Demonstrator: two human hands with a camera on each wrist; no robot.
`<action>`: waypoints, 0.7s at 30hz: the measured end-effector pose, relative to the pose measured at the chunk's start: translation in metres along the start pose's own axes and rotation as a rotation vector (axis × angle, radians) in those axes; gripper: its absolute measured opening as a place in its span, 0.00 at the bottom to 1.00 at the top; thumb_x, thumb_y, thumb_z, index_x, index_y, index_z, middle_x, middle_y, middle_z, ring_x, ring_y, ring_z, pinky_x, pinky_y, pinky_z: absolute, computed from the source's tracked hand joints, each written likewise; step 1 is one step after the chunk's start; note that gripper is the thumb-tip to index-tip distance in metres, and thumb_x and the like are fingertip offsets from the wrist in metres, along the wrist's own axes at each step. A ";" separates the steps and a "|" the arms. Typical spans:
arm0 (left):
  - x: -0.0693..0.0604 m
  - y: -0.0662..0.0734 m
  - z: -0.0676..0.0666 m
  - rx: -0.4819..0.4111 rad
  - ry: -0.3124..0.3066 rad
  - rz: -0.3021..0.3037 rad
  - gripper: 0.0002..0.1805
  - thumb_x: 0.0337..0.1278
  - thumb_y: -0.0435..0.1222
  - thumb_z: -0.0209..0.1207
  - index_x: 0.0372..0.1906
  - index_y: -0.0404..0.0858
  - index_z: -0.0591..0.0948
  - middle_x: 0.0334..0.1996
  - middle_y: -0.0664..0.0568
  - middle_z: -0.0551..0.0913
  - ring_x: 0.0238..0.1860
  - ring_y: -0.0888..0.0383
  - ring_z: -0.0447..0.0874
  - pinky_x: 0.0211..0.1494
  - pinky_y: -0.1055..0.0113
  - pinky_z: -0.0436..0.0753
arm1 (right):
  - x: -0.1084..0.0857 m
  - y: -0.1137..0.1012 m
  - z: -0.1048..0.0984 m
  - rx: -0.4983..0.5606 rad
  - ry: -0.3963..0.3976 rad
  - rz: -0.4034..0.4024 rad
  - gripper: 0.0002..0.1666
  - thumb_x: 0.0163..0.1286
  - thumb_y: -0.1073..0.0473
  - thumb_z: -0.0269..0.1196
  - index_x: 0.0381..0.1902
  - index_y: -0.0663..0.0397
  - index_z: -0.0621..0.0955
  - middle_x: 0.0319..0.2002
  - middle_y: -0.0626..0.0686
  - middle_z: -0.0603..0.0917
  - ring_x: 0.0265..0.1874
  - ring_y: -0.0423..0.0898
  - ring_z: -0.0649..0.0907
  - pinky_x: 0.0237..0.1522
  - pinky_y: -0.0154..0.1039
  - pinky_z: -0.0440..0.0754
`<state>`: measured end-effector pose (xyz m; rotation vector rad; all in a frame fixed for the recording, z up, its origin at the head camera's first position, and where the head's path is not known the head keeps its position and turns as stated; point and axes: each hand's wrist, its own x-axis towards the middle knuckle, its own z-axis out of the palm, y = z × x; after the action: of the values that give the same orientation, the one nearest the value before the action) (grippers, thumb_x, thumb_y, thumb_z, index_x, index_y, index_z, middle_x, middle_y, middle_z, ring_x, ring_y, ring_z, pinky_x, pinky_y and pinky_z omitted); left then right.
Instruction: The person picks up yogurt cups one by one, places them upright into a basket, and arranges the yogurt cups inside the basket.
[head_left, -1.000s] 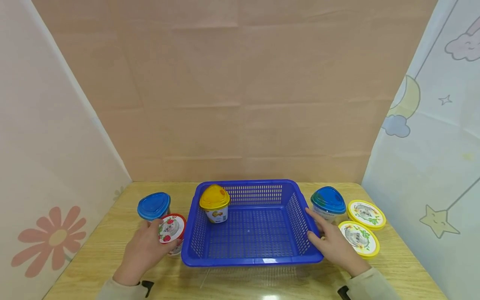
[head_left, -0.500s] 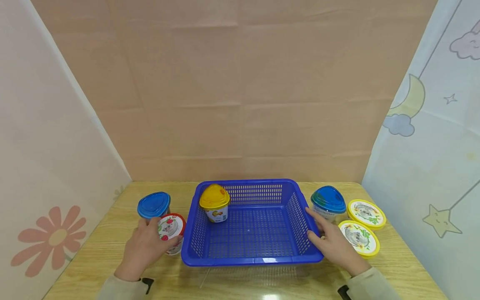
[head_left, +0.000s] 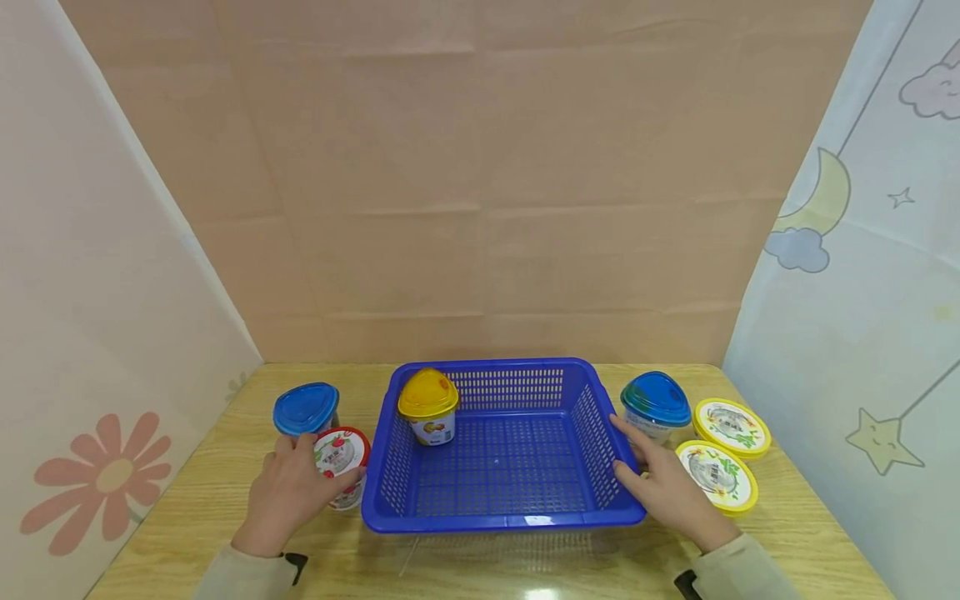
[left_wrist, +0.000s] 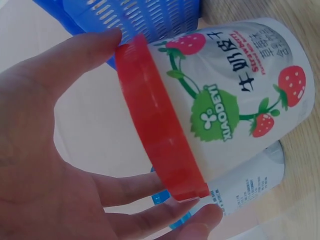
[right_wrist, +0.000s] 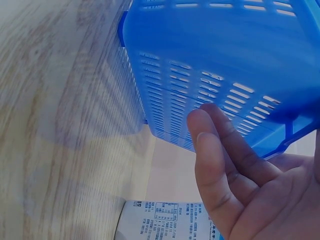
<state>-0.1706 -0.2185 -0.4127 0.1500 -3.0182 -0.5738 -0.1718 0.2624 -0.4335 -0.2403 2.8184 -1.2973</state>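
My left hand (head_left: 288,492) spans the red lid of a white strawberry cup (head_left: 341,454) left of the basket. In the left wrist view, the thumb meets one side of the red lid (left_wrist: 155,120) and fingertips touch the opposite side. The cup stands on the table. My right hand (head_left: 667,492) holds the right rim of a blue plastic basket (head_left: 525,523), index finger and thumb at the rim. Other fingers (right_wrist: 210,170) bend below it beside the slotted outer wall. A tub with a yellow lid (head_left: 429,396) stands inside the basket's back left corner.
Behind my left hand stands a blue-lidded tub (head_left: 303,408). Another blue-lidded tub (head_left: 656,398) is right of the basket, beside two round yellow-rimmed containers (head_left: 731,427). Wall panels border the wooden table (head_left: 450,575) at the back and sides.
My left hand has shifted slightly, its thumb moving a little up along the front of the strawberry cup's lid. The right hand and basket stay practically still.
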 end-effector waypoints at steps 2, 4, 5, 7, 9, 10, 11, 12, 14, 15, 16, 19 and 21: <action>0.001 0.000 0.000 -0.002 -0.003 -0.004 0.57 0.42 0.65 0.69 0.63 0.22 0.67 0.49 0.26 0.72 0.45 0.31 0.75 0.39 0.38 0.81 | 0.000 0.000 0.000 -0.002 -0.001 0.003 0.38 0.73 0.61 0.57 0.77 0.53 0.60 0.56 0.68 0.82 0.47 0.55 0.87 0.40 0.45 0.87; 0.001 0.000 0.000 -0.004 -0.005 -0.007 0.58 0.42 0.65 0.70 0.65 0.22 0.66 0.51 0.25 0.71 0.46 0.30 0.75 0.41 0.36 0.81 | 0.000 0.000 0.000 -0.004 0.000 0.002 0.38 0.73 0.61 0.58 0.77 0.53 0.60 0.56 0.68 0.82 0.47 0.55 0.87 0.40 0.45 0.87; 0.001 0.001 0.000 -0.006 -0.006 -0.009 0.59 0.42 0.65 0.70 0.65 0.22 0.66 0.52 0.24 0.71 0.47 0.29 0.75 0.41 0.36 0.80 | 0.000 0.000 0.000 -0.004 0.000 0.002 0.38 0.73 0.61 0.57 0.77 0.53 0.60 0.56 0.68 0.82 0.48 0.55 0.87 0.40 0.45 0.87; 0.002 0.001 0.000 -0.009 -0.010 -0.012 0.60 0.41 0.65 0.70 0.66 0.22 0.64 0.53 0.24 0.70 0.47 0.28 0.75 0.42 0.35 0.80 | 0.000 0.000 0.000 -0.004 0.002 0.002 0.38 0.73 0.61 0.57 0.78 0.53 0.60 0.56 0.68 0.81 0.48 0.55 0.87 0.40 0.45 0.87; 0.003 0.001 0.000 -0.006 -0.017 -0.018 0.61 0.41 0.65 0.70 0.66 0.22 0.63 0.53 0.23 0.70 0.48 0.28 0.74 0.43 0.34 0.80 | 0.000 0.000 0.000 -0.004 0.004 0.002 0.38 0.72 0.61 0.57 0.77 0.53 0.60 0.56 0.68 0.82 0.47 0.55 0.87 0.40 0.44 0.87; 0.003 0.001 0.000 -0.004 -0.021 -0.021 0.61 0.40 0.65 0.70 0.66 0.21 0.63 0.53 0.23 0.70 0.48 0.28 0.74 0.43 0.35 0.80 | 0.000 0.000 0.000 -0.004 0.005 0.002 0.38 0.72 0.61 0.58 0.77 0.53 0.60 0.56 0.68 0.82 0.47 0.55 0.87 0.40 0.44 0.87; 0.004 0.001 0.001 -0.003 -0.026 -0.025 0.61 0.40 0.65 0.70 0.66 0.21 0.63 0.53 0.23 0.70 0.48 0.29 0.74 0.43 0.35 0.80 | 0.000 0.000 0.000 -0.004 0.005 0.002 0.38 0.72 0.61 0.58 0.77 0.53 0.60 0.56 0.68 0.82 0.47 0.55 0.87 0.40 0.44 0.87; 0.004 0.001 0.001 0.000 -0.031 -0.028 0.62 0.40 0.66 0.70 0.66 0.21 0.63 0.53 0.23 0.70 0.48 0.29 0.74 0.44 0.35 0.80 | 0.000 0.000 0.000 -0.003 0.006 0.002 0.38 0.72 0.61 0.57 0.77 0.53 0.60 0.56 0.68 0.82 0.47 0.55 0.87 0.40 0.44 0.87; 0.004 0.001 0.001 0.004 -0.037 -0.033 0.63 0.39 0.66 0.70 0.66 0.20 0.62 0.52 0.23 0.70 0.48 0.29 0.74 0.44 0.35 0.80 | 0.000 0.000 0.000 -0.004 0.007 0.002 0.38 0.72 0.61 0.58 0.77 0.54 0.61 0.55 0.68 0.82 0.47 0.55 0.87 0.40 0.45 0.87; 0.004 0.001 0.001 0.003 -0.040 -0.034 0.63 0.39 0.66 0.70 0.66 0.20 0.62 0.52 0.23 0.70 0.48 0.29 0.74 0.44 0.35 0.80 | 0.000 0.000 0.001 -0.003 0.006 0.002 0.38 0.72 0.61 0.57 0.77 0.54 0.61 0.56 0.69 0.82 0.47 0.55 0.87 0.40 0.45 0.87; 0.004 0.000 0.001 0.003 -0.042 -0.035 0.63 0.39 0.66 0.70 0.66 0.20 0.62 0.52 0.23 0.70 0.48 0.30 0.74 0.45 0.35 0.80 | 0.000 0.000 0.001 -0.003 0.006 0.003 0.38 0.72 0.61 0.57 0.77 0.54 0.61 0.56 0.69 0.82 0.47 0.56 0.87 0.40 0.45 0.87; 0.005 0.000 0.002 -0.001 -0.048 -0.036 0.63 0.39 0.66 0.70 0.66 0.19 0.62 0.52 0.23 0.69 0.48 0.30 0.74 0.45 0.35 0.80 | 0.000 -0.001 0.000 -0.002 0.004 0.007 0.38 0.72 0.61 0.58 0.77 0.53 0.61 0.56 0.69 0.81 0.48 0.56 0.86 0.41 0.47 0.87; 0.005 -0.001 0.003 -0.003 -0.057 -0.041 0.63 0.39 0.66 0.70 0.65 0.19 0.62 0.52 0.23 0.70 0.48 0.30 0.74 0.45 0.35 0.80 | 0.000 -0.001 0.000 -0.001 0.001 0.009 0.38 0.72 0.61 0.58 0.77 0.53 0.61 0.56 0.69 0.81 0.48 0.57 0.86 0.41 0.48 0.87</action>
<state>-0.1762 -0.2187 -0.4150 0.1991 -3.0757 -0.5966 -0.1714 0.2616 -0.4327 -0.2264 2.8175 -1.2949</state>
